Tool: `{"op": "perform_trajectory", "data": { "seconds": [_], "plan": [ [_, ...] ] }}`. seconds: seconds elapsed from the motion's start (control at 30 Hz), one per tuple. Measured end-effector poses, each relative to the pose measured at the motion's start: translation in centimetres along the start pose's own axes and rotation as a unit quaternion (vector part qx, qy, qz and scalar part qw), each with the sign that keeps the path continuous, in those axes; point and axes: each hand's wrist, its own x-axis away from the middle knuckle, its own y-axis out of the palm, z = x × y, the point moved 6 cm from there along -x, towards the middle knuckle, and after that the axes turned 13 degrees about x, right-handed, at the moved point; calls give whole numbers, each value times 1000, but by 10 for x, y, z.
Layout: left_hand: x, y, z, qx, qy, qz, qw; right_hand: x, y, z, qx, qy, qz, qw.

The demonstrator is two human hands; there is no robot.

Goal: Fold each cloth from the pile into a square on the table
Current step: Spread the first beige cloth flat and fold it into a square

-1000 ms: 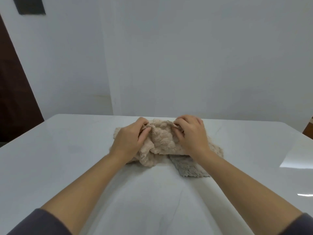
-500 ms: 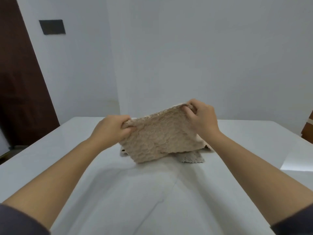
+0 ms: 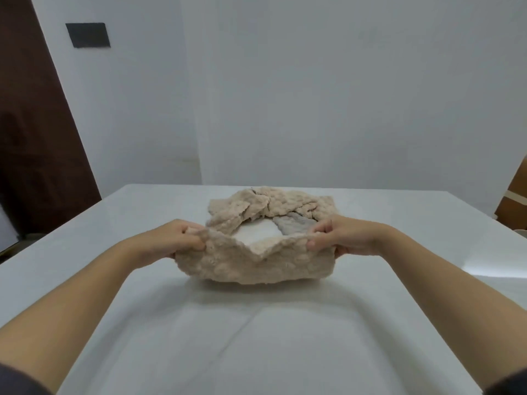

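A beige fluffy cloth [image 3: 253,265] hangs just above the white table [image 3: 256,337], stretched between my two hands. My left hand [image 3: 174,240] pinches its top left corner and my right hand [image 3: 345,238] pinches its top right corner. The top edge sags in the middle. Behind it lies the pile [image 3: 273,208]: crumpled beige cloths with a grey cloth [image 3: 293,223] peeking out beneath. The lower edge of the held cloth looks close to the tabletop; I cannot tell whether it touches.
The white table runs wide on both sides and toward me. A dark wooden door [image 3: 31,124] stands at the left, a wall plate [image 3: 87,35] above it. A brown piece of furniture [image 3: 516,201] shows at the right edge.
The cloth went from bunched on the pile, to lifted upright, to drawn toward me and held lower. My hands moved apart and nearer, leaving the pile behind.
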Motion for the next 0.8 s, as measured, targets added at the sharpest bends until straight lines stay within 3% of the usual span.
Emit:
{"op": "perform_trajectory", "data": {
  "seconds": [0.13,0.2,0.23,0.3,0.37,0.4,0.43,0.5,0.57,0.7,0.8],
  "plan": [
    [18,32,-51,-46,-172,-127,976,3,59,30,-16,77,-177,981],
    [17,40,-60,-46,-202,-136,969,5,67,31,-30,107,-196,974],
    [11,42,-56,-48,-167,-99,980,2,64,30,-20,110,-155,982],
    [-6,33,-45,-86,-34,57,994,-10,46,26,74,93,36,992],
    [-15,34,-32,-174,84,177,965,-20,34,19,218,66,235,945],
    [-21,45,-31,-213,110,170,956,-26,40,15,264,53,277,923],
    [-29,58,-39,-252,105,133,953,-34,52,13,289,44,275,916],
    [-43,82,-64,-322,44,52,944,-54,82,22,316,64,197,926],
    [-52,89,-84,-394,-9,36,919,-69,103,36,375,101,144,910],
    [-64,76,-93,-426,-14,72,902,-86,106,40,412,120,171,887],
    [-67,72,-94,-435,-12,66,898,-91,83,45,393,146,236,877]
  ]
}}
